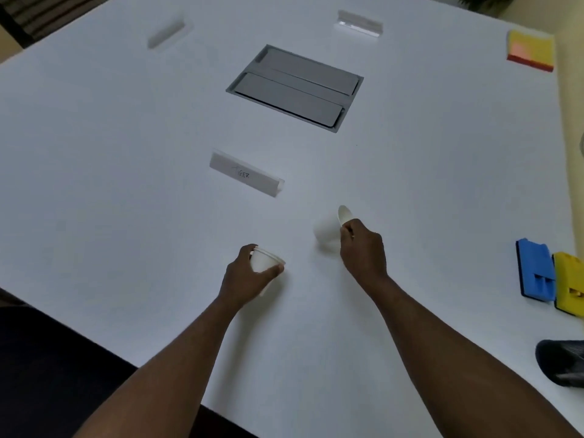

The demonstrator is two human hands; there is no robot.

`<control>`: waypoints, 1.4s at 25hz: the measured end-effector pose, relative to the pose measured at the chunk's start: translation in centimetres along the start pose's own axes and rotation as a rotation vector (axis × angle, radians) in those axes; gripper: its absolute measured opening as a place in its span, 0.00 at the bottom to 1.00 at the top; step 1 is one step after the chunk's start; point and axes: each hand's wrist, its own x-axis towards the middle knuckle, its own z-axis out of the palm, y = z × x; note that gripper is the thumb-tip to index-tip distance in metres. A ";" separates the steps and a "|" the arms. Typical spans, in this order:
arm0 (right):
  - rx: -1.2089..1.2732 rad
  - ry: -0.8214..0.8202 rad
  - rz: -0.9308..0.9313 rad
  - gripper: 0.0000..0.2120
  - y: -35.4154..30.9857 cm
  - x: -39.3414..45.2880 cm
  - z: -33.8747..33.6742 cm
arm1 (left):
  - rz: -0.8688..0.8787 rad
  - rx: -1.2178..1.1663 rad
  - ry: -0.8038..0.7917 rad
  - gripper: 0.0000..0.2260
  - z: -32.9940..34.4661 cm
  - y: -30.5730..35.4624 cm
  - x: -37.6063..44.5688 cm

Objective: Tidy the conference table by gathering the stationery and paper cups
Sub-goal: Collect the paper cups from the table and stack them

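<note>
My left hand (245,279) is wrapped around a small white paper cup (264,260), held upright just above the white table (126,184). To its right, my right hand (363,251) pinches the rim of a second white paper cup (328,230), which is tilted with its mouth facing up and right. The two cups are apart, about a hand's width between them. A blue whiteboard eraser (535,273) and a yellow eraser (570,287) lie side by side at the right edge. A stack of yellow and orange sticky notes (531,49) sits at the far right corner.
A clear name card holder marked with handwriting (246,175) stands just beyond the cups. A grey cable hatch (295,86) is set into the table's middle. Two more clear holders (358,23) (166,34) stand at the far side. A black object (564,361) lies at the near right.
</note>
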 end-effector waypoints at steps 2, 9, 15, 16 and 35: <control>-0.071 -0.007 -0.091 0.09 -1.1 2.8 1.1 | -0.047 -0.014 0.009 0.38 -0.7 -0.7 0.2; -0.232 -0.152 0.015 0.11 -1.9 8.8 4.4 | -0.087 0.082 -0.026 0.37 -0.4 -2.8 -0.8; -0.164 0.007 -0.095 0.17 -2.4 5.8 3.5 | -0.092 0.123 0.015 0.37 0.3 -2.9 -0.5; -0.116 0.083 -0.129 0.17 -2.6 4.1 3.3 | -0.091 0.120 0.018 0.37 0.3 -2.8 -0.7; 0.531 -0.440 -0.355 0.09 -16.6 -17.2 -5.2 | 0.282 0.063 0.363 0.37 -13.0 5.3 -20.5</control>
